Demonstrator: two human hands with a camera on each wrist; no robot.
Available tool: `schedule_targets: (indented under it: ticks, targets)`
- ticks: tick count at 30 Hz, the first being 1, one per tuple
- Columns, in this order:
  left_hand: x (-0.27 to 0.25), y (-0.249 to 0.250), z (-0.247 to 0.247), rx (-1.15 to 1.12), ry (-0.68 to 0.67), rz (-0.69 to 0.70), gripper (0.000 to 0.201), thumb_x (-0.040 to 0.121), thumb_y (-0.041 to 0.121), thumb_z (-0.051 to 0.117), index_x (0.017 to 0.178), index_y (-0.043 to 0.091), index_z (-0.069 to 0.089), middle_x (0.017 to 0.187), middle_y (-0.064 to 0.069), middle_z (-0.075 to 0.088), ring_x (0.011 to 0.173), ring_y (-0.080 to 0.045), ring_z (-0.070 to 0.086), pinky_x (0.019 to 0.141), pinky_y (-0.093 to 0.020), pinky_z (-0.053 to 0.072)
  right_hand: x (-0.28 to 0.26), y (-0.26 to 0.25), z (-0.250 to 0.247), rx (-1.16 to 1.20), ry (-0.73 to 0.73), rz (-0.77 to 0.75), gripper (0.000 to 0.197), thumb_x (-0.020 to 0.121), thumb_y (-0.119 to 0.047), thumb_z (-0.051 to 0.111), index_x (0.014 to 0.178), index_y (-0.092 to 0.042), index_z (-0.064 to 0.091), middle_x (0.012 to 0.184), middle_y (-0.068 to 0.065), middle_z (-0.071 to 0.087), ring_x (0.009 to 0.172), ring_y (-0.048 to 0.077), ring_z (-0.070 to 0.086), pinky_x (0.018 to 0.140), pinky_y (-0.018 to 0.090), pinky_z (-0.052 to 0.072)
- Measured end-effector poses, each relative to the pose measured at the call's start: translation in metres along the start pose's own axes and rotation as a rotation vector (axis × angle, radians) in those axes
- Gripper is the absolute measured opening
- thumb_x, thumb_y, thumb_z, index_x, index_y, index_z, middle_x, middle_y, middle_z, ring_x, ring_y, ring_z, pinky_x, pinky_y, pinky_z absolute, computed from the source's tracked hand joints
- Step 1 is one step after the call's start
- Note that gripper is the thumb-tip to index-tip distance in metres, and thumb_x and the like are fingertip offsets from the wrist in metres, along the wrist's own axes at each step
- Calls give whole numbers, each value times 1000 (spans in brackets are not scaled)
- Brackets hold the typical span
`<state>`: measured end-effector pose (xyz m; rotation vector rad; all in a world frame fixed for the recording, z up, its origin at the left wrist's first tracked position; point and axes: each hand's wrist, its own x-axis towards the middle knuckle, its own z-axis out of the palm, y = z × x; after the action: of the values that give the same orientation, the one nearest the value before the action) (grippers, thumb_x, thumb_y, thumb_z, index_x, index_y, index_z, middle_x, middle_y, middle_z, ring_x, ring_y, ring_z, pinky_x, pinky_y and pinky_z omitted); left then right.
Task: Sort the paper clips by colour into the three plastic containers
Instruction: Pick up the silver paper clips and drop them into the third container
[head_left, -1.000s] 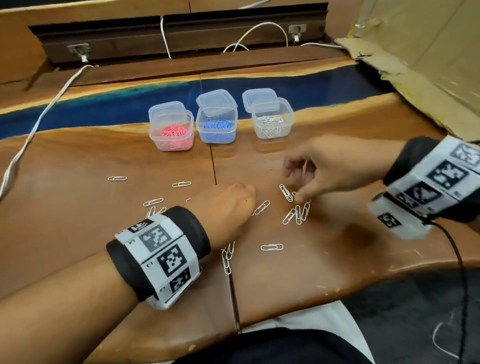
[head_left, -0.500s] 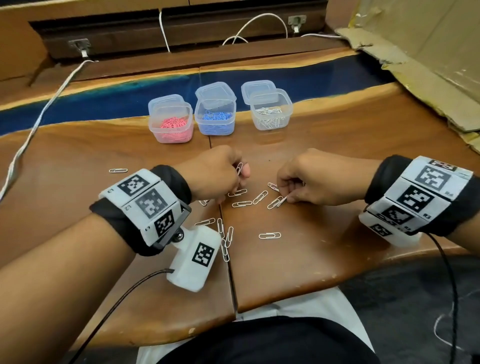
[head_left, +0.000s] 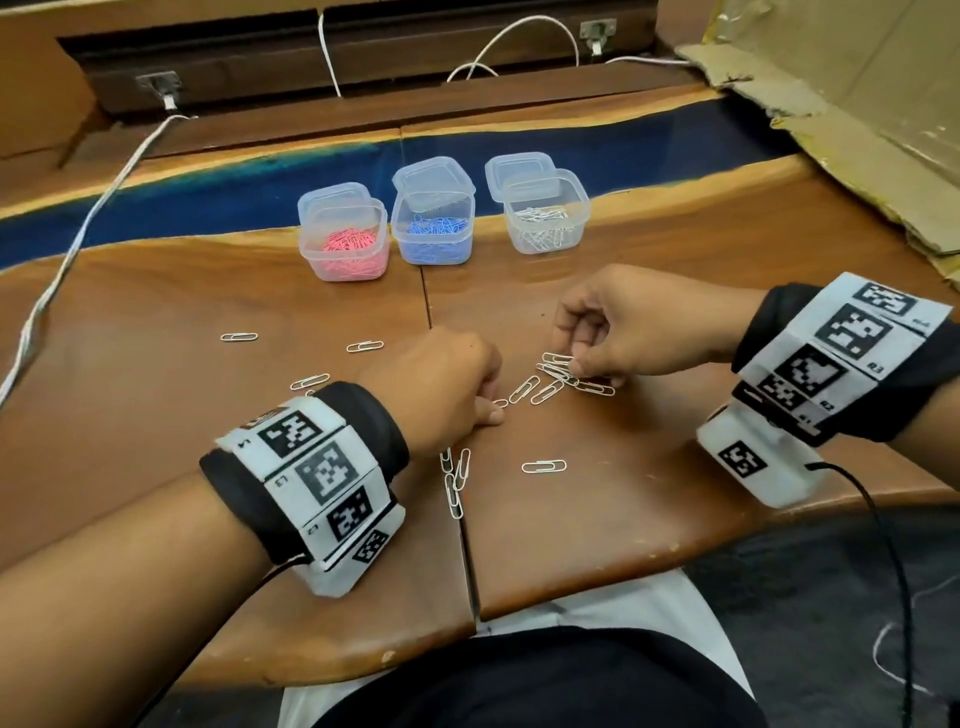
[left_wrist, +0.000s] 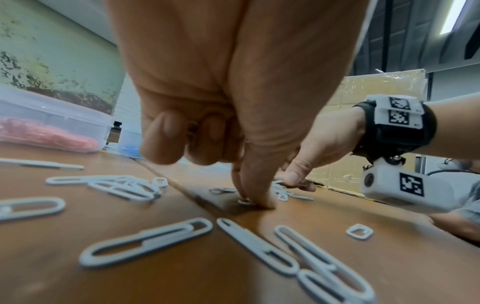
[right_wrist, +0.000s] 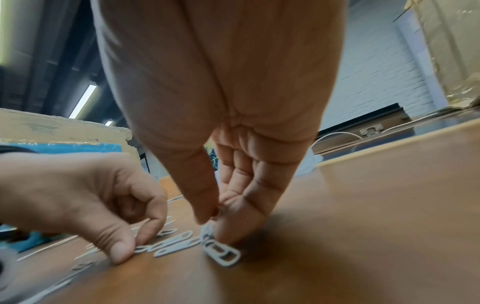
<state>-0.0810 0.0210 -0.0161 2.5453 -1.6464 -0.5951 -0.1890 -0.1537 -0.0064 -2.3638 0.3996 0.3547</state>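
Three open containers stand in a row toward the far side of the worktop (head_left: 649, 519): the left container (head_left: 344, 244), the middle container (head_left: 432, 228) just beside it, and the right container (head_left: 546, 218) a little apart. Each holds paper clips, and a lid (head_left: 519, 169) lies behind each. Nearer than the middle container, loose clips (head_left: 543, 387) lie scattered on the worktop. The left hand (head_left: 441, 384) and right hand (head_left: 623, 327) are among them. A cable (head_left: 67, 260) runs left of the left container.
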Motion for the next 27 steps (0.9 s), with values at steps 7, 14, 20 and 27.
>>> schedule_targets:
  ticks: [7, 14, 20, 27]
  targets:
    - [1, 0, 3, 74, -115, 13, 26, 93, 36, 53, 72, 24, 44, 84, -1, 58, 80, -25, 57, 70, -34, 48, 1, -11, 16, -209, 66, 47, 12, 82, -17, 72, 92, -11, 68, 77, 3, 72, 52, 7, 55, 54, 18, 46]
    - [-9, 5, 16, 182, -5, 63, 12, 96, 19, 44, 88, 16, 36, 79, 1, 39, 70, -24, 41, 62, -31, 30, 1, -19, 20, -419, 37, 17, 13, 86, -18, 61, 80, -7, 63, 72, 2, 59, 64, 17, 49, 53, 23, 36]
    - [-9, 2, 8, 12, 14, 36, 26, 93, 40, 52, 93, 17, 41, 85, 0, 51, 78, -24, 50, 65, -33, 36, 3, -19, 17, -432, -39, 4, 13, 85, -16, 56, 78, -5, 60, 73, 7, 62, 64, 20, 50, 59, 31, 42]
    - [13, -3, -26, -343, 14, -69, 39, 102, 31, 35, 70, 13, 49, 64, -4, 49, 56, -20, 44, 54, -28, 38, 46, -23, -58, -114, 99, 17, 13, 87, -14, 66, 80, -4, 67, 64, 10, 66, 45, 14, 60, 55, 26, 52]
